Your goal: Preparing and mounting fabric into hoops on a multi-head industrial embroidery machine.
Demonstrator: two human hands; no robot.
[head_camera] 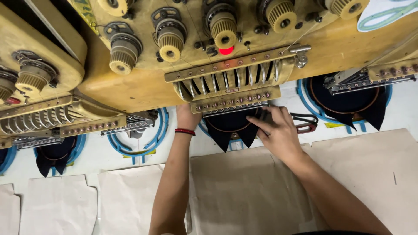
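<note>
While left hand (187, 116) reaches under embroidery head (226, 82), grip hidden, right hand (278, 132) presses loosely spread fingers on dark fabric (230, 126).

Yellowed machine heads (130, 82) with ribbed knobs (170, 41) span the far side. Near, a white table (109, 152) carries beige paper sheets (248, 191).

Embroidery workshop — yellowed multi-head machine (130, 82), blue hoops (156, 135).
</note>
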